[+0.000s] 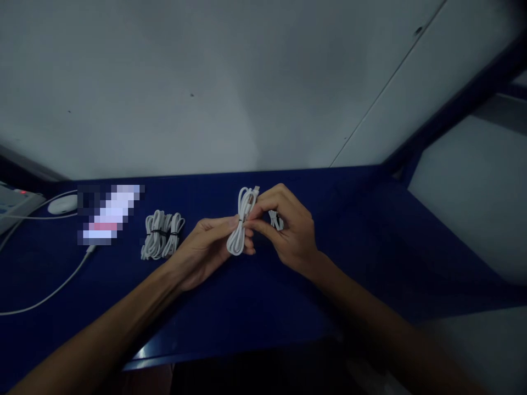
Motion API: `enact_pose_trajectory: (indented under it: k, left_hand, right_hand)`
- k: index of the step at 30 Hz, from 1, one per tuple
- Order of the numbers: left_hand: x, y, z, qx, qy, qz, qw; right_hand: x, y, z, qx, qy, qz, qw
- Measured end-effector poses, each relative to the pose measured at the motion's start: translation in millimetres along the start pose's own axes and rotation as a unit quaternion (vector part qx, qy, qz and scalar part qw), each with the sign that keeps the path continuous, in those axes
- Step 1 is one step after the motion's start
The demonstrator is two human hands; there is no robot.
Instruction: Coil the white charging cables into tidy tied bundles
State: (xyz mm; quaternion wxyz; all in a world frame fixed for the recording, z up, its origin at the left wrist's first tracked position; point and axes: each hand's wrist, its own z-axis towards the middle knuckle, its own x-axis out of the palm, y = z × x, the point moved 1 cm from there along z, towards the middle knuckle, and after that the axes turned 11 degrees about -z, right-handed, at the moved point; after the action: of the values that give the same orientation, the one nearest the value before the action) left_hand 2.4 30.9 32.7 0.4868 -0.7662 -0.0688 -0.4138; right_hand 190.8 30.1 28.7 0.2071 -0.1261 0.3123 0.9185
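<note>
A white USB cable (236,243), coiled into a narrow bundle with a dark tie round its middle, is held upright above the blue table. My left hand (208,237) grips it from the left, thumb across the front at the waist of the coil. From the right, my right hand (291,229) pinches at that same waist with thumb and forefinger. A plug shows at the top of the coil. Several similar tied cables (156,235) lie together left of my left hand. Behind my right hand, another white bundle (275,220) is partly hidden.
On the left of the blue table (255,307) lies a blurred-out lit phone (111,214) with a white cord plugged in. Beside it are a white mouse-like object (62,204) and a power strip (16,200) with a red light. A grey wall (206,109) rises behind.
</note>
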Motion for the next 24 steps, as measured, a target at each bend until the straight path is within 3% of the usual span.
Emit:
enact_pose_trajectory:
  k: [8, 17, 24]
  left_hand:
    - [-4.9, -2.4, -0.9, -0.040, 0.008, 0.008, 0.999]
    - [-9.1, -3.1, 2.8, -0.021, -0.017, 0.010, 1.000]
    - [-6.5, -2.5, 1.0, -0.020, -0.018, 0.007, 1.000]
  right_hand:
    - [-7.1, -4.4, 1.7, -0.030, 0.005, 0.048, 0.998]
    - [-1.7, -1.0, -3.7, -0.078, -0.027, -0.046, 0.996]
    - [-2.5, 2.4, -0.1, -0.045, -0.014, -0.047, 0.998]
